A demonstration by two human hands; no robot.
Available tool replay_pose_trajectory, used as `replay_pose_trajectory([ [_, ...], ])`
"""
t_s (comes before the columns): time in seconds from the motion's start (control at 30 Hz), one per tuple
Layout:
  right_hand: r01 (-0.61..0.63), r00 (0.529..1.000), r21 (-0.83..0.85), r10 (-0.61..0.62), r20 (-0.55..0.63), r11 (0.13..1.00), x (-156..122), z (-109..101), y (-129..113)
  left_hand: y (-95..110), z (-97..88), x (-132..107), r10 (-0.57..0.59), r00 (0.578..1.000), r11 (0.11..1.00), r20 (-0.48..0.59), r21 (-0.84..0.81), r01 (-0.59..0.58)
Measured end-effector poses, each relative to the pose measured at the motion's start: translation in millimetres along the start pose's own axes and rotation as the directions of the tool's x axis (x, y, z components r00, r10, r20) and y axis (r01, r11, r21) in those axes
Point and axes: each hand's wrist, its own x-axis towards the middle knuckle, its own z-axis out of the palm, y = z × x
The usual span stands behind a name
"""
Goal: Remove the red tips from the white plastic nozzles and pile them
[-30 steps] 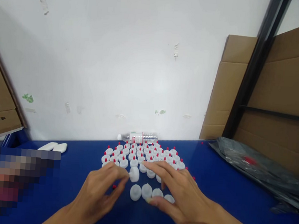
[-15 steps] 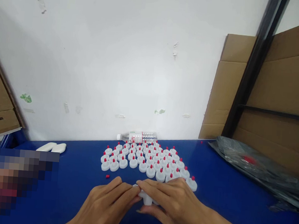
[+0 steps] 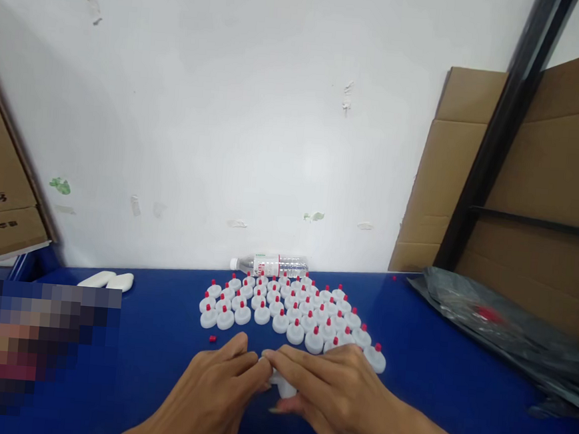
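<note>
A white plastic piece (image 3: 286, 388) is held low at the front of the table, mostly covered by fingers. My right hand (image 3: 333, 394) is closed around it from the right, thumb below and fingers over the top. From the left, my left hand (image 3: 210, 388) meets its left end with curled fingers; their tips are partly hidden. Just beyond stand several white round caps (image 3: 314, 340) with red tips, grouped in uneven rows. A loose red tip (image 3: 212, 339) lies on the table left of the hands.
A clear plastic bottle (image 3: 285, 266) lies against the wall behind the caps. Two white oval pieces (image 3: 120, 282) rest at the left of the blue table (image 3: 159, 340). Grey plastic bags (image 3: 482, 319) lie at the right, near cardboard (image 3: 446, 169). A blurred-out patch covers the lower left.
My left fingers have curled tighter at the white piece's left end, and the piece is slightly more covered. The whole view has shifted a little, so the scene sits slightly farther right.
</note>
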Motion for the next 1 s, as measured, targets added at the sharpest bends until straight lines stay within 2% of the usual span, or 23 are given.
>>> replay_pose_trajectory([
  [0.1, 0.041, 0.999, -0.050, -0.041, 0.000, 0.998, 1, -1, -3, -3, 2.7, -2, -0.038, 0.999, 0.996, -0.022, -0.076, 0.037],
  [0.23, 0.051, 0.998, -0.075, -0.052, -0.020, 0.996, 2, -2, -5, 0, 1.5, 0, -0.113, 0.994, 0.980, -0.001, -0.164, 0.111],
  [0.33, 0.047, 0.997, -0.101, -0.053, -0.061, 0.994, -1, -5, 4, 3, -3.0, -1, -0.175, 0.985, 0.957, -0.016, -0.238, 0.166],
  [0.43, -0.060, 0.978, -0.116, 0.035, -0.205, 0.991, -6, -12, 23, -3, -8.6, -4, -0.283, 0.959, 0.912, -0.007, -0.311, 0.267],
  [0.53, -0.234, 0.921, -0.002, 0.221, -0.322, 0.972, -6, -18, 36, -16, -10.6, -4, -0.315, 0.949, 0.919, -0.002, -0.250, 0.304],
  [0.57, -0.245, 0.917, 0.029, 0.241, -0.318, 0.969, -6, -19, 37, -21, -9.9, -3, -0.316, 0.949, 0.930, -0.002, -0.197, 0.309],
  [0.63, -0.195, 0.941, 0.046, 0.200, -0.272, 0.980, -4, -17, 34, -29, -7.3, -1, -0.361, 0.932, 0.925, 0.023, -0.114, 0.361],
  [0.73, -0.144, 0.969, 0.051, 0.151, -0.194, 0.988, -2, -11, 23, -37, -2.5, 2, -0.431, 0.897, 0.895, 0.100, -0.077, 0.439],
  [0.83, -0.230, 0.958, 0.115, 0.246, -0.145, 0.966, -4, -7, 18, -41, 1.0, 0, -0.430, 0.891, 0.893, 0.145, -0.079, 0.444],
  [0.93, -0.320, 0.936, 0.177, 0.339, -0.092, 0.931, -6, -7, 20, -42, 3.7, -1, -0.402, 0.903, 0.907, 0.152, -0.072, 0.416],
  [1.0, -0.340, 0.930, 0.197, 0.359, -0.074, 0.920, -6, -9, 21, -42, 5.3, -2, -0.378, 0.914, 0.919, 0.149, -0.062, 0.390],
])
